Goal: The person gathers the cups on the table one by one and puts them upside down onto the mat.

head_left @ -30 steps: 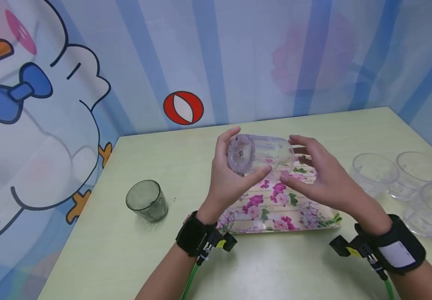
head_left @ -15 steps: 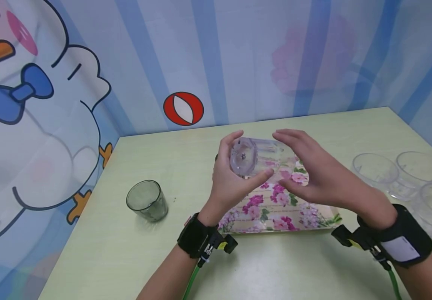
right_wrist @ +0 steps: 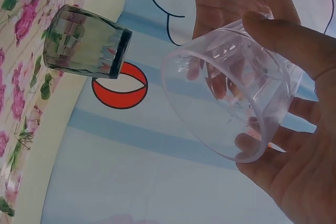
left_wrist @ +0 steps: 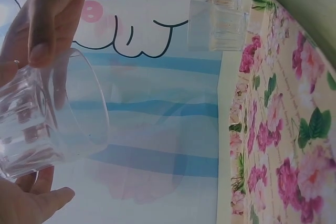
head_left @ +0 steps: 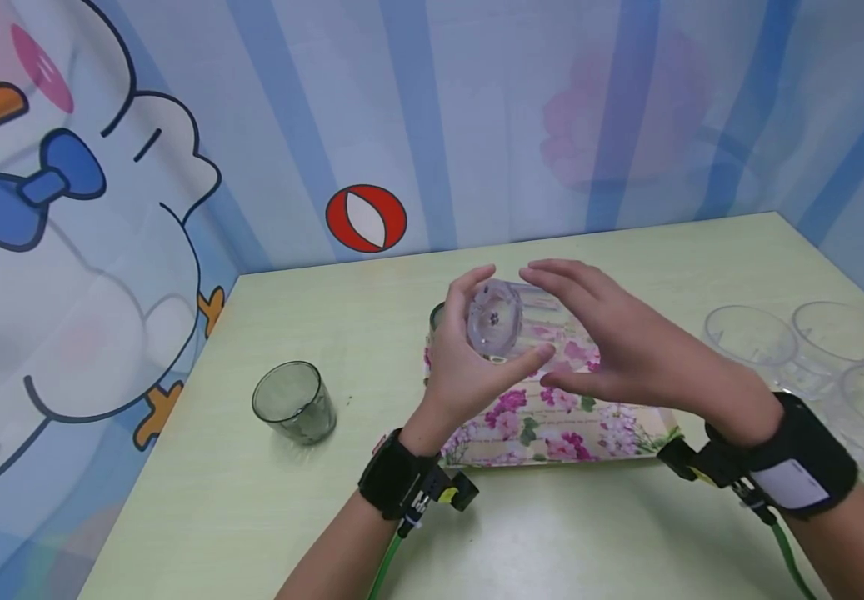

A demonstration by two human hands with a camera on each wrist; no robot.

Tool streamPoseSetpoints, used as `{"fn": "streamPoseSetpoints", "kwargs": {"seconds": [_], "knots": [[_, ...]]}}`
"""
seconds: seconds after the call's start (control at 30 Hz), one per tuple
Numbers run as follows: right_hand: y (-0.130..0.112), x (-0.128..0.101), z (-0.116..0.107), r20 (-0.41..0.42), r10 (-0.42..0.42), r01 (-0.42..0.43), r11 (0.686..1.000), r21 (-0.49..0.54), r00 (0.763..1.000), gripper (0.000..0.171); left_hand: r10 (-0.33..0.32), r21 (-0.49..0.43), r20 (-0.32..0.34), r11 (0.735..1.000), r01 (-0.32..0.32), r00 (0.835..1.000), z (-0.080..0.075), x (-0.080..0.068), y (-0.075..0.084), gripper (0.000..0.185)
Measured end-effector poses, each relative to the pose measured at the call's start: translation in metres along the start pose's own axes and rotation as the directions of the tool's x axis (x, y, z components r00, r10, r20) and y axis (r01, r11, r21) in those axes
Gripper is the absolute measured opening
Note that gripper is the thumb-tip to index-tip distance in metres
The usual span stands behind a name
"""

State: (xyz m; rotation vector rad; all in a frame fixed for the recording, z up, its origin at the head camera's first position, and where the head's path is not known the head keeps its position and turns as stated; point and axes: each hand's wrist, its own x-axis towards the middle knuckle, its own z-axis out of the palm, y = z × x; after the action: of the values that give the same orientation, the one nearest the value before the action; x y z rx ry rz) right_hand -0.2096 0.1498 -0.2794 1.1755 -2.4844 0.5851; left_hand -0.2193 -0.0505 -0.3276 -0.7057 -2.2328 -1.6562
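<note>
A clear, faceted cup (head_left: 495,320) is held sideways above the floral tray (head_left: 551,433), its base turned toward the head camera. My left hand (head_left: 456,372) grips it around the base end, thumb below and fingers above. From the other side my right hand (head_left: 630,350) curves around the open end and covers part of it in the head view. In the right wrist view fingertips rest at the rim of the cup (right_wrist: 210,111). The left wrist view has the cup's mouth (left_wrist: 84,108) facing right, with fingers showing through its wall.
A grey-green glass (head_left: 297,404) stands left of the tray. Another grey-green glass (right_wrist: 86,43) stands at the tray's back left, mostly hidden behind my left hand in the head view. Three clear cups (head_left: 836,367) stand upright at the right. A printed cloth wall (head_left: 506,125) closes the back.
My right hand has slid left along the cup from its rim toward the base. The cup has shifted slightly right and its base has turned more toward the head camera.
</note>
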Motion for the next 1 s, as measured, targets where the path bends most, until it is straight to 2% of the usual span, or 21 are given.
{"fn": "streamPoseSetpoints", "kwargs": {"seconds": [0.4, 1.0], "knots": [[0.0014, 0.0013, 0.0020, 0.024, 0.013, -0.013, 1.000, -0.011, 1.000, 0.095, 0.005, -0.026, 0.023, 1.000, -0.004, 1.000, 0.0003, -0.0006, -0.0026, 0.087], [0.0030, -0.0003, 0.0056, -0.002, -0.004, 0.004, 1.000, -0.013, 1.000, 0.093, 0.010, -0.012, 0.034, 1.000, -0.009, 0.999, 0.0006, -0.0013, -0.0025, 0.087]]}}
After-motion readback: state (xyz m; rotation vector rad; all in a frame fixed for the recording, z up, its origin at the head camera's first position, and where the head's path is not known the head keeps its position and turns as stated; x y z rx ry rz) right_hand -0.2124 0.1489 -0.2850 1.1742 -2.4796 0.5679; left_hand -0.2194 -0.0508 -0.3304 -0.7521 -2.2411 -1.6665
